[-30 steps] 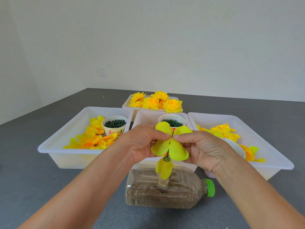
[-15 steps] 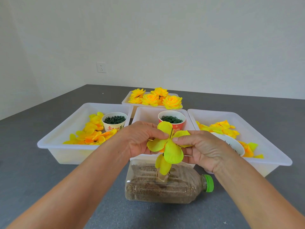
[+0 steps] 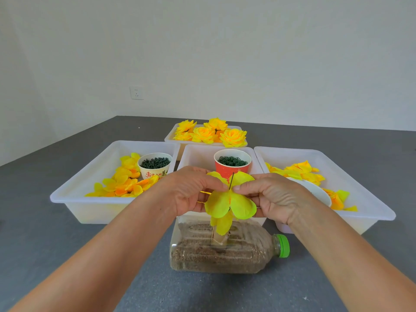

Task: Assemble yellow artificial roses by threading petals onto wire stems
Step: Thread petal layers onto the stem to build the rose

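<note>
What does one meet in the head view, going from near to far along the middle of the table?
Bottle → petal piece on the wire → red cup → tray of roses.

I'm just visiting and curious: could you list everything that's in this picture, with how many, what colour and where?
Finished roses: several, yellow, far tray.
Trays: four, white, on the grey table.
Loose petals: many, yellow and orange, left and right trays.
White cup: one, dark green bits inside, left tray.
Red cup: one, green rings inside, middle tray.
Bottle: one, clear with a green cap, lying in front.
Wire stem: one, dark, upright.
Petal layer: one, yellow, on the stem.
Wall socket: one, white.
Left hand, right hand: pinching the petal layer.
</note>
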`<state>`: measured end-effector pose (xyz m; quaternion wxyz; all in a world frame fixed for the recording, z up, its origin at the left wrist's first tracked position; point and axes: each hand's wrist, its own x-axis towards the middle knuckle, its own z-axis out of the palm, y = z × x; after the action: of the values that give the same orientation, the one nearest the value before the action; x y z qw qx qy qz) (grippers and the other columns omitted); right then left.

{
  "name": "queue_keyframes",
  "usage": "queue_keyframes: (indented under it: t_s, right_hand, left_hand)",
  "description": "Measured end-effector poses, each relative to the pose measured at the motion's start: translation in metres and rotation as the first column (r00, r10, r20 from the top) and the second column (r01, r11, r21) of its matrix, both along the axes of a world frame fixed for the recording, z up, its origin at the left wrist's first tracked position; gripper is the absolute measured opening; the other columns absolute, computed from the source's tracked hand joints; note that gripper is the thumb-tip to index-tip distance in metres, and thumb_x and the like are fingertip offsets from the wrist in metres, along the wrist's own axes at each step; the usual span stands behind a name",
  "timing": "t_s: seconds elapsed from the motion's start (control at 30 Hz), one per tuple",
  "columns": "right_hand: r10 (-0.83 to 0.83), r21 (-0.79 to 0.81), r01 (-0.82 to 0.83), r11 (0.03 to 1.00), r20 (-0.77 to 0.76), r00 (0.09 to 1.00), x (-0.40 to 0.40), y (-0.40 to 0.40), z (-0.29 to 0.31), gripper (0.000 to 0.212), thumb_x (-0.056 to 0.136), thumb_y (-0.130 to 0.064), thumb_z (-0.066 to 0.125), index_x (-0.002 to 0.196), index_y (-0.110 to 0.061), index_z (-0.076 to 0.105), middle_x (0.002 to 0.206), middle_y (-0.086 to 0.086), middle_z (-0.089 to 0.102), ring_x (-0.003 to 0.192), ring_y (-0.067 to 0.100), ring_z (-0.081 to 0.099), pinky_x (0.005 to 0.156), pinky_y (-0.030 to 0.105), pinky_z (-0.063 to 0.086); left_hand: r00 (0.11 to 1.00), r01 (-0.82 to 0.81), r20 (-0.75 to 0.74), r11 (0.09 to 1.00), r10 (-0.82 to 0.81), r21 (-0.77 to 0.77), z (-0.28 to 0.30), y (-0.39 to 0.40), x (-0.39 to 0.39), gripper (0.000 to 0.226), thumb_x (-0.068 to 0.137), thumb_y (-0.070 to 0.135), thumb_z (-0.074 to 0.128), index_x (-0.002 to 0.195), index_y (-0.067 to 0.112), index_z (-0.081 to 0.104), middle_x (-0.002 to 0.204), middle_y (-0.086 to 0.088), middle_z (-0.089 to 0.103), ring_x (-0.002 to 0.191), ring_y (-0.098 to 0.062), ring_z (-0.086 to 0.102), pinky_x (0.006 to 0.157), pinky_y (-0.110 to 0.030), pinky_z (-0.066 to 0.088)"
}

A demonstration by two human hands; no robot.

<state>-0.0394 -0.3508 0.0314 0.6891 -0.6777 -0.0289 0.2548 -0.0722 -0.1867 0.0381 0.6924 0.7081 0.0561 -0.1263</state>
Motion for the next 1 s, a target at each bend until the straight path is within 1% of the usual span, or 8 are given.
queue_keyframes:
  t_s: [0.07, 0.13, 0.3, 0.5, 0.57, 0.73, 0.87, 1.0]
  right_hand:
    - [-0.001, -0.008, 0.001, 1.0, 0.002, 1.0, 0.001, 0.001, -0.001, 0.038, 0.075, 0.002, 0.066, 0.113, 0.002, 0.062, 0.092, 0.018, 0.071, 0.07, 0.025, 0.068, 0.071, 0.039, 0.055]
    - [-0.001, -0.017, 0.001, 1.0, 0.01, 1.0, 0.001, 0.001, -0.003, 0.04, 0.075, 0.002, 0.067, 0.115, 0.002, 0.06, 0.098, 0.02, 0.07, 0.074, 0.027, 0.067, 0.073, 0.04, 0.055]
    - [0.018, -0.036, -0.017, 0.999, 0.021, 1.0, -0.002, -0.001, -0.007, 0.036, 0.075, 0.001, 0.067, 0.111, 0.001, 0.063, 0.096, 0.018, 0.071, 0.069, 0.024, 0.069, 0.066, 0.038, 0.057]
    - [0.015, -0.064, -0.013, 0.998, 0.026, 1.0, -0.002, -0.004, -0.01, 0.035, 0.075, 0.0, 0.069, 0.11, -0.001, 0.064, 0.093, 0.015, 0.072, 0.068, 0.021, 0.069, 0.069, 0.035, 0.056]
    - [0.015, -0.078, -0.013, 0.997, 0.028, 1.0, -0.001, -0.004, -0.011, 0.035, 0.075, -0.001, 0.07, 0.109, -0.001, 0.064, 0.093, 0.014, 0.073, 0.068, 0.021, 0.069, 0.07, 0.035, 0.056]
    - [0.024, -0.075, -0.021, 0.997, 0.032, 0.999, -0.001, -0.001, -0.012, 0.033, 0.074, 0.001, 0.069, 0.108, 0.0, 0.066, 0.09, 0.015, 0.072, 0.064, 0.02, 0.069, 0.062, 0.033, 0.057]
    - [0.035, -0.065, -0.033, 0.997, 0.036, 0.999, -0.001, -0.001, -0.011, 0.034, 0.076, 0.001, 0.068, 0.11, 0.001, 0.064, 0.096, 0.018, 0.071, 0.066, 0.022, 0.069, 0.063, 0.036, 0.057]
    - [0.037, -0.048, -0.035, 0.998, 0.036, 0.999, -0.002, 0.0, -0.01, 0.038, 0.076, 0.004, 0.066, 0.113, 0.002, 0.062, 0.1, 0.019, 0.07, 0.072, 0.025, 0.068, 0.066, 0.038, 0.057]
  left_hand:
    - [1.0, -0.01, -0.001, 1.0, 0.01, -0.006, -0.002, 0.0, 0.0, 0.013, 0.083, 0.001, 0.061, 0.093, 0.009, 0.065, 0.081, -0.008, 0.069, 0.068, -0.021, 0.065, 0.071, -0.034, 0.054]
    - [1.0, -0.009, -0.012, 1.0, 0.009, -0.018, -0.003, 0.0, 0.0, 0.013, 0.084, 0.0, 0.06, 0.092, 0.009, 0.065, 0.08, -0.008, 0.069, 0.065, -0.02, 0.066, 0.066, -0.033, 0.056]
    - [1.0, -0.002, -0.025, 1.0, 0.002, -0.017, -0.006, 0.001, 0.002, 0.013, 0.083, -0.003, 0.06, 0.085, 0.009, 0.065, 0.069, -0.005, 0.07, 0.056, -0.017, 0.066, 0.051, -0.028, 0.057]
    - [0.999, -0.008, -0.04, 1.0, 0.009, 0.027, -0.009, 0.001, 0.004, 0.013, 0.082, 0.0, 0.062, 0.09, 0.011, 0.064, 0.071, -0.004, 0.07, 0.059, -0.017, 0.065, 0.059, -0.03, 0.056]
    - [0.999, -0.02, -0.049, 0.999, 0.021, 0.029, -0.01, 0.002, 0.004, 0.016, 0.082, 0.001, 0.063, 0.095, 0.011, 0.063, 0.071, -0.003, 0.07, 0.058, -0.016, 0.065, 0.06, -0.03, 0.055]
    - [0.998, -0.016, -0.054, 1.0, 0.018, 0.025, -0.01, 0.003, 0.003, 0.033, 0.081, 0.0, 0.064, 0.113, 0.006, 0.059, 0.077, -0.005, 0.069, 0.059, -0.016, 0.066, 0.06, -0.03, 0.056]
    - [0.999, 0.006, -0.05, 1.0, -0.005, 0.007, -0.009, 0.006, 0.003, 0.03, 0.08, 0.0, 0.064, 0.11, 0.005, 0.06, 0.075, -0.005, 0.071, 0.059, -0.016, 0.067, 0.056, -0.03, 0.057]
    - [0.998, 0.017, -0.054, 1.0, -0.017, -0.003, -0.01, 0.006, 0.002, 0.03, 0.08, -0.003, 0.064, 0.108, 0.005, 0.061, 0.076, -0.005, 0.072, 0.063, -0.019, 0.069, 0.06, -0.032, 0.058]
